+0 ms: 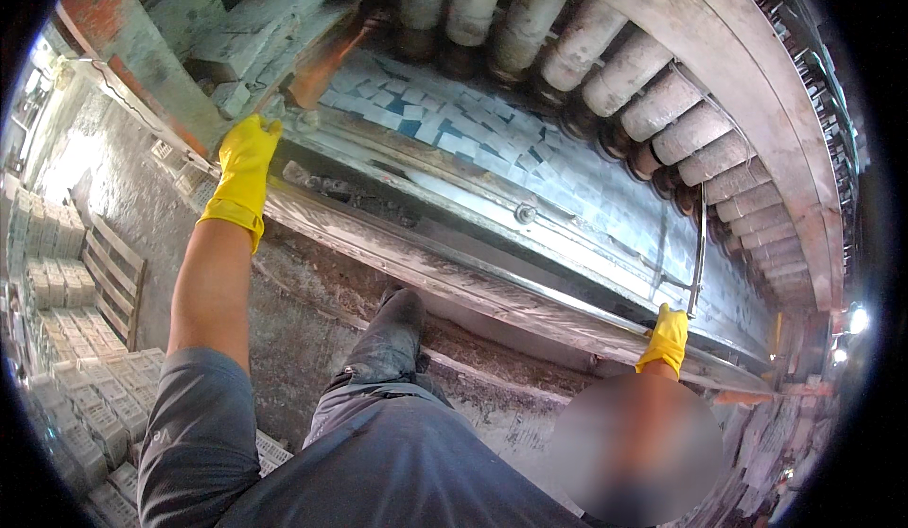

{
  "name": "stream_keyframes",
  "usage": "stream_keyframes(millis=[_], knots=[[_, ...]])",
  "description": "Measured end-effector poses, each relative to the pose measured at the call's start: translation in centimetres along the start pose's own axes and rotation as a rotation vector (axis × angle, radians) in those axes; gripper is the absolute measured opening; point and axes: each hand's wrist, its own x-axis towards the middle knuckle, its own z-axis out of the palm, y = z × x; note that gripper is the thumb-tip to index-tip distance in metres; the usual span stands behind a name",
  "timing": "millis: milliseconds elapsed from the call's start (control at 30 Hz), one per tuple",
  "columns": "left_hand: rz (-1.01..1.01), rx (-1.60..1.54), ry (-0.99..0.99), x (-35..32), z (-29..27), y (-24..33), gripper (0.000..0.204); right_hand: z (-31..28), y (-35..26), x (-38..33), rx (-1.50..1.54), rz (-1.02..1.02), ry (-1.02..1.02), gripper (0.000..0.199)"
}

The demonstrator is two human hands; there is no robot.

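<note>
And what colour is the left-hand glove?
The left glove is yellow, shown in the head view.

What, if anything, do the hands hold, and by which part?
I cannot tell: the right hand is near the lower end of a thin rod, the left hand by the metal rail.

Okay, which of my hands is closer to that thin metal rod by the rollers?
Right. Your right hand is by the lower end of the thin metal rod; your left hand is far to its left.

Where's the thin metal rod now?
In the head view, the thin metal rod is right of centre, between the yellow-gloved right hand and the row of rollers.
</note>
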Motion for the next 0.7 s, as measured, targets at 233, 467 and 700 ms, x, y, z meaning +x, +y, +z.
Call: stream_keyframes(millis=[233,467,700], knots=[[0.017,0.032,0.0,0.3,0.2,-0.7,0.051,0.0,-0.6,-0.4,-0.058,0.002,-0.01,0.042],[0.009,0.003,-0.002,1.1,0.5,-0.6,0.05,-0.1,-1.2,0.0,-0.083,0.033,-0.005,0.048],[-0.012,-0.013,-0.052,2.9,0.5,-1.2,0.05,0.1,-2.7,0.2,-0.116,0.02,-0.016,0.05]])
